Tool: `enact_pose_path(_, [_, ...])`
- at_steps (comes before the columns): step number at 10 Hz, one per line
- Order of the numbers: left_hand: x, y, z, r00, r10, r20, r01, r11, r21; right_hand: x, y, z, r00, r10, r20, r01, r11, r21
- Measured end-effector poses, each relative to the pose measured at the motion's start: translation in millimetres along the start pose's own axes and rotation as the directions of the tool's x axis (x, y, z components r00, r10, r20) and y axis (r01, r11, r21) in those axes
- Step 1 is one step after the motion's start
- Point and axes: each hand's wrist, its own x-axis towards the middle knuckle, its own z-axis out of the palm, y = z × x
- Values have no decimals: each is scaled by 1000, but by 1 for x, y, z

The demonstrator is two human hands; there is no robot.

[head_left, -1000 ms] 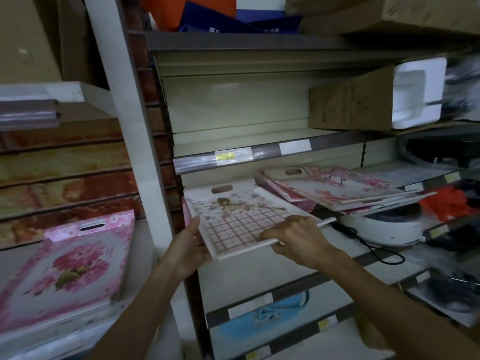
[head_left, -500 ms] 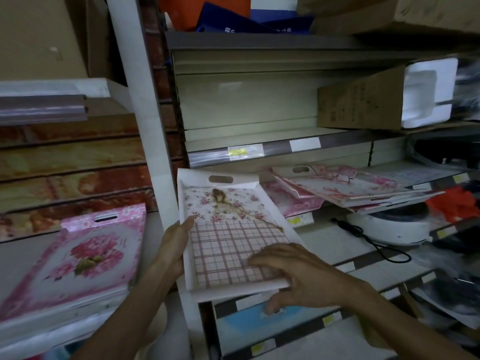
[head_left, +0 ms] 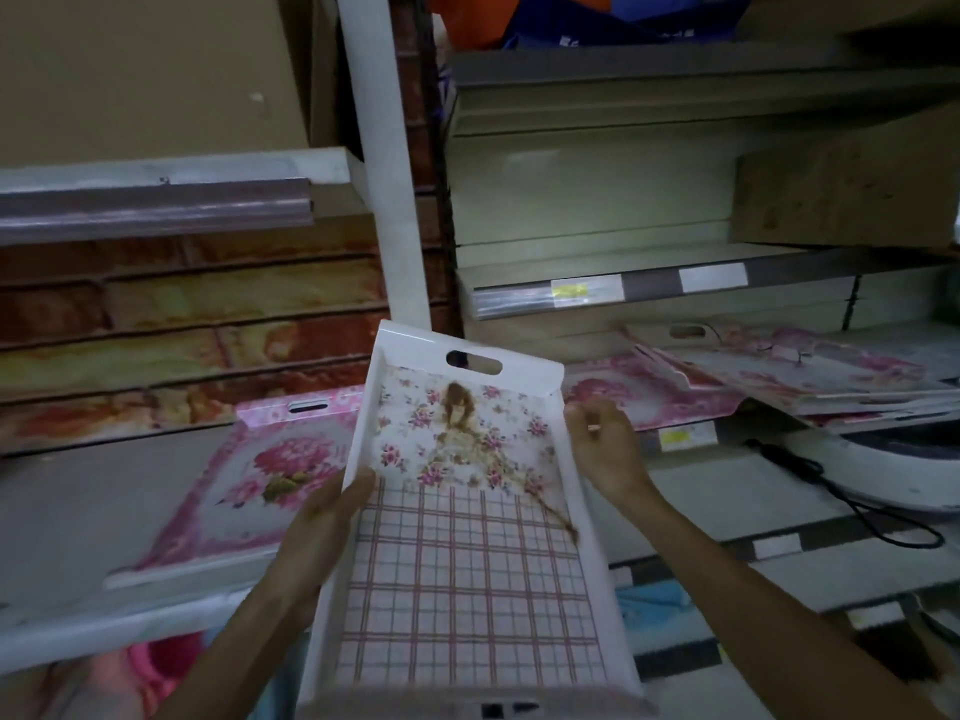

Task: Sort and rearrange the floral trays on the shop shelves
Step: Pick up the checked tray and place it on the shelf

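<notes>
both hands, left hand (head_left: pixel 332 517) and right hand (head_left: pixel 605 449), grip the long side rims of the plaid tray (head_left: pixel 467 537), which looks light, rigid and glossy-slick.

1 head-worn camera looks forward and down, close on the shelves (head_left: pixel 649 283).

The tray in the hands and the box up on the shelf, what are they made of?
Tray: probably plastic, glossy white rim that catches the light, printed flowers and checks inside. Box: looks like cardboard, dull brown, no shine.
</notes>
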Motion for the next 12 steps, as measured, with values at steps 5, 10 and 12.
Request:
enact_pose_path(5, [12,-13,-127,976,-9,-218,17,999,33,-12,-83,131,961,130,243,-168,976,141])
enact_pose_path(10, [152,-52,-245,961,-30,-276,36,999,15,-40,-120,209,884,4,468,-135,959,247])
enact_pose_path(12, [180,-41,-240,974,-61,-217,63,998,4,-32,-123,229,909,106,403,-218,945,244])
